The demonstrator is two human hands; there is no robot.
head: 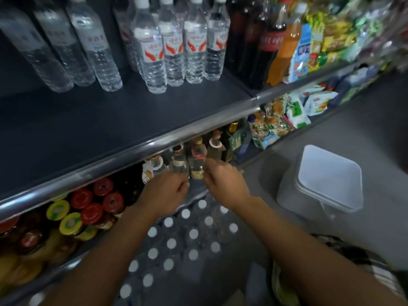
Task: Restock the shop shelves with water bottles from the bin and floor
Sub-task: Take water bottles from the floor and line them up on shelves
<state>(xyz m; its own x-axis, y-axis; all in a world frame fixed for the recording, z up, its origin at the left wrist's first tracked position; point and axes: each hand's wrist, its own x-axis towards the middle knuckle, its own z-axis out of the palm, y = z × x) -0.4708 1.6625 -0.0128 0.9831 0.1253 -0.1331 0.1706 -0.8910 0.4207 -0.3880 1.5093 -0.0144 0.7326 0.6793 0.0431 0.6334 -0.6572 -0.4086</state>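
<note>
Clear water bottles with red and white labels [172, 47] stand in a row at the back of the dark upper shelf [110, 120], with plainer water bottles [92, 47] to their left. On the floor below is a pack of water bottles with white caps [189, 235]. My left hand [165, 192] and my right hand [224, 184] hover side by side above that pack, in front of the lower shelf's small glass bottles [197, 162]. The fingers of both hands are curled, and I see nothing held in either.
Dark cola and orange drink bottles [271, 40] stand right of the water, with snack packets [331, 29] beyond. Jars with red and yellow lids [88, 208] fill the lower shelf on the left. A lidded translucent bin [329, 180] sits on the floor at the right.
</note>
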